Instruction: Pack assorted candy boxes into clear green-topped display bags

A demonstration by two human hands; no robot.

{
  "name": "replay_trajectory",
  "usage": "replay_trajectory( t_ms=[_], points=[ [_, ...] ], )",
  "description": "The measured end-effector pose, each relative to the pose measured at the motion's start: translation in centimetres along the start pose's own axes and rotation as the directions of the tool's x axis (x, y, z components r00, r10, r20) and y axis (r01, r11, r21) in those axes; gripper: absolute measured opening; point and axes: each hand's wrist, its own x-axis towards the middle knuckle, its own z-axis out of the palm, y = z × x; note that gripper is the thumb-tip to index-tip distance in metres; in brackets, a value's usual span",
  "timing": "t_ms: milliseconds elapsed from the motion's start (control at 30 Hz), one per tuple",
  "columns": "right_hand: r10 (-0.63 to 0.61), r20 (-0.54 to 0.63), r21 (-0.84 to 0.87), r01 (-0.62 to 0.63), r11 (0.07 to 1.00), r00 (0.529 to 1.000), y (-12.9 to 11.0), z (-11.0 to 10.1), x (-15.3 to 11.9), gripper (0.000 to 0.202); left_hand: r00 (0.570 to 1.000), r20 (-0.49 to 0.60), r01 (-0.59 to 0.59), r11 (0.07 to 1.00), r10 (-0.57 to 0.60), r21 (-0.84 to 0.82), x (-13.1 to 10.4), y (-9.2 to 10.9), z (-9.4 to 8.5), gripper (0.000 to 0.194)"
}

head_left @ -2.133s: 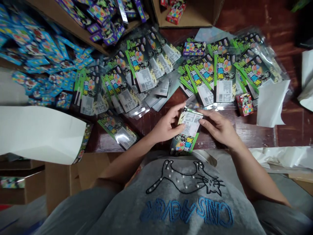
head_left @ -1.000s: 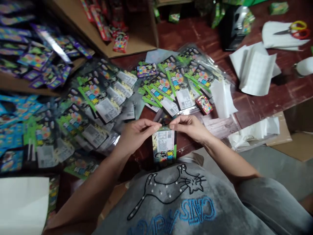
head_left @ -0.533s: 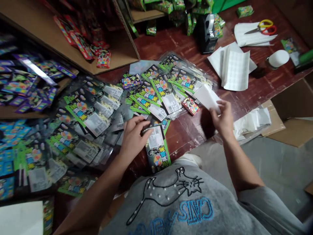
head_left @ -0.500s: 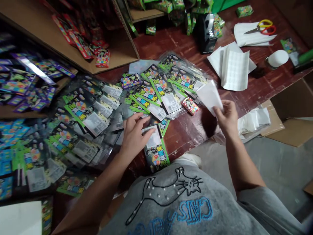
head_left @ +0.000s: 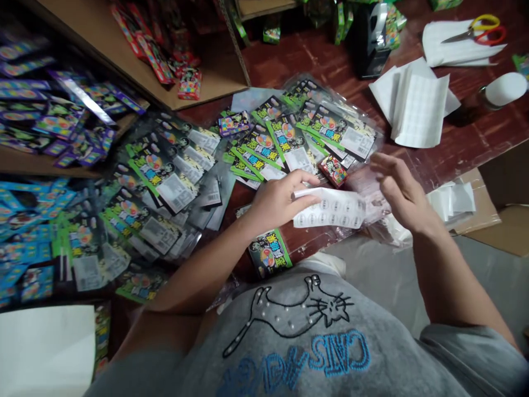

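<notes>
My left hand is closed on the left end of a white sheet of round stickers, which curls at that end. To the right of the sheet, my right hand is raised with its fingers apart and nothing in them. Partly under my left hand and forearm lies a black and green printed packet at the table edge. Just beyond the sheet sits a small red candy box. Farther back, similar packets lie fanned out, with a small purple box on their left.
More packets cover the table's left part. Cardboard boxes hold purple boxes and red boxes. At the right are a tape dispenser, white sheets, scissors and a white-lidded jar.
The white sheet has passed from my right hand to my left hand and now shows its round stickers. My right hand has opened. My left hand has moved right, off the near packet's label.
</notes>
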Motion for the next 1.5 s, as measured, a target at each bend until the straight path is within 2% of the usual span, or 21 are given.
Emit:
replay_trajectory(
  t_ms=[67, 133, 200, 267, 333, 400, 500, 567, 633, 733, 800, 867, 1000, 1133, 1200, 1300, 1400, 1467, 1500],
  points=[
    [-0.047, 0.108, 0.039, 0.043, 0.998, 0.993, -0.1, 0.5, 0.0, 0.068, 0.998, 0.023, 0.068, 0.995, -0.066, -0.079, -0.3, -0.9, 0.2, 0.030],
    [-0.003, 0.196, 0.136, -0.024, 0.990, 0.981, -0.3, 1.6, 0.2, 0.057, 0.997, 0.022, 0.073, 0.980, -0.070, -0.186, -0.4, -1.5, 0.6, 0.029],
    [0.056, 0.136, 0.199, -0.083, 0.976, 0.989, -0.3, 2.8, 0.5, 0.041, 0.999, -0.009, 0.032, 0.952, -0.037, -0.303, -0.4, -1.7, 1.2, 0.038],
    [0.091, 0.039, 0.247, -0.097, 0.964, 0.995, -0.2, 3.8, 0.6, 0.037, 0.997, -0.071, -0.017, 0.928, -0.011, -0.373, -0.4, -1.6, 1.8, 0.045],
    [0.110, -0.046, 0.281, -0.093, 0.955, 0.993, -0.1, 4.6, 0.5, 0.035, 0.988, -0.149, -0.025, 0.927, -0.034, -0.375, -0.5, -1.4, 2.3, 0.034],
    [0.155, -0.127, 0.310, -0.109, 0.945, 0.980, 0.1, 5.1, 0.2, 0.035, 0.971, -0.212, 0.033, 0.937, -0.112, -0.346, -0.6, -1.3, 2.7, 0.019],
    [0.254, -0.171, 0.339, -0.186, 0.922, 0.952, 0.2, 5.6, -0.3, 0.047, 0.939, -0.255, 0.153, 0.943, -0.232, -0.295, -0.8, -1.3, 2.9, 0.050],
    [0.291, -0.143, 0.349, -0.227, 0.909, 0.946, 0.3, 5.7, -0.4, 0.061, 0.922, -0.281, 0.192, 0.945, -0.267, -0.266, -1.0, -1.4, 3.0, 0.063],
    [0.301, -0.077, 0.384, -0.251, 0.888, 0.950, 0.4, 5.6, -0.3, 0.061, 0.907, -0.312, 0.202, 0.943, -0.282, -0.265, -1.1, -1.5, 3.3, 0.064],
    [0.287, -0.019, 0.435, -0.251, 0.865, 0.958, 0.6, 5.3, -0.2, 0.045, 0.894, -0.326, 0.202, 0.925, -0.308, -0.320, -1.1, -1.8, 3.8, 0.051],
    [0.271, -0.053, 0.449, -0.220, 0.866, 0.961, 0.9, 5.3, -0.3, 0.040, 0.900, -0.301, 0.176, 0.895, -0.315, -0.411, -0.9, -1.9, 4.3, 0.038],
    [0.270, -0.077, 0.448, -0.208, 0.870, 0.960, 1.1, 5.3, -0.5, 0.038, 0.912, -0.272, 0.140, 0.856, -0.307, -0.497, -0.6, -2.0, 4.6, 0.035],
    [0.274, -0.069, 0.354, -0.233, 0.906, 0.959, 1.5, 4.9, -1.0, 0.053, 0.907, -0.234, 0.168, 0.812, -0.349, -0.559, -0.5, -2.2, 4.8, 0.040],
    [0.303, -0.004, 0.303, -0.288, 0.909, 0.953, 1.5, 2.4, -0.5, 0.067, 0.893, -0.190, 0.226, 0.771, -0.409, -0.596, -1.2, -2.4, 4.6, 0.047],
    [0.264, 0.051, 0.253, -0.268, 0.930, 0.963, 1.5, 0.8, 0.3, 0.064, 0.894, -0.179, 0.232, 0.767, -0.411, -0.598, -1.4, -2.4, 4.5, 0.046],
    [0.046, 0.175, 0.091, -0.063, 0.994, 0.984, 1.4, -1.1, 1.9, 0.048, 0.905, -0.149, 0.243, 0.771, -0.399, -0.588, -1.2, -2.5, 4.8, 0.045],
    [-0.127, 0.291, 0.022, 0.126, 0.992, 0.948, 1.3, -1.8, 3.0, 0.028, 0.916, -0.135, 0.246, 0.796, -0.378, -0.554, -0.8, -2.7, 5.6, 0.042],
    [-0.159, 0.261, 0.014, 0.161, 0.987, 0.952, 1.2, -1.9, 3.0, 0.019, 0.918, -0.167, 0.250, 0.851, -0.360, -0.461, -0.9, -2.7, 6.1, 0.042],
    [-0.165, 0.191, 0.016, 0.165, 0.986, 0.968, 1.2, -1.9, 2.9, 0.014, 0.922, -0.180, 0.256, 0.888, -0.343, -0.382, -1.1, -2.6, 6.1, 0.040]
  ],
)
